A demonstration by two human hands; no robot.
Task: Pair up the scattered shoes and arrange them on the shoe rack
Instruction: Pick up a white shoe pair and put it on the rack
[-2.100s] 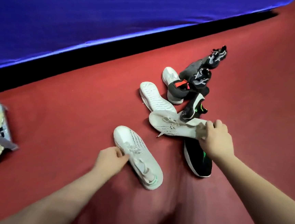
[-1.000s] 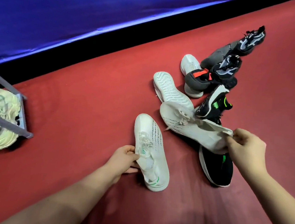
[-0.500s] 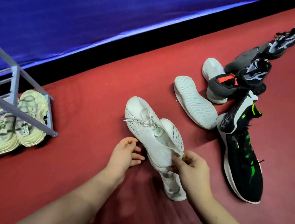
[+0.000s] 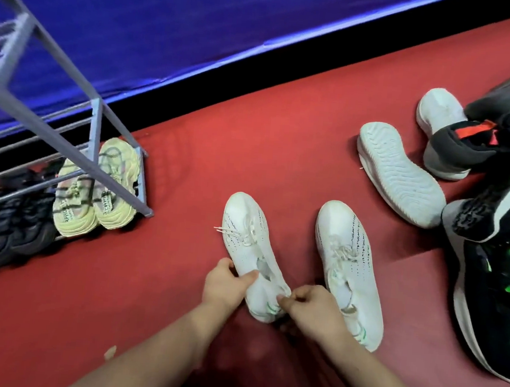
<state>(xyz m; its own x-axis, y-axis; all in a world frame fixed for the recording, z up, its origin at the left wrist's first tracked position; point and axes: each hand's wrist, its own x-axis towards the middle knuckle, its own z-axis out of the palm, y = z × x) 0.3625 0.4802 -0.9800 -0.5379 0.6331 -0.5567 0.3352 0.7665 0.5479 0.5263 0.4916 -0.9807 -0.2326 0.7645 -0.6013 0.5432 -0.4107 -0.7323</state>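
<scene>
Two curled grips on white sneaker point(image 4: 245, 238): left hand point(image 4: 224, 286) midfoot, right hand point(image 4: 311, 309) heel.

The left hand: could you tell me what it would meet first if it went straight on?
The white sneaker that the left hand grips; past it, probably the other white sneaker, though depth is unclear.

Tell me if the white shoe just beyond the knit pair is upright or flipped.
Flipped: the white shoe lies with its wavy-treaded sole facing up, and no laces or upper are visible.

White knit shoes point(image 4: 247, 248); grey metal rack point(image 4: 93, 136)
</scene>
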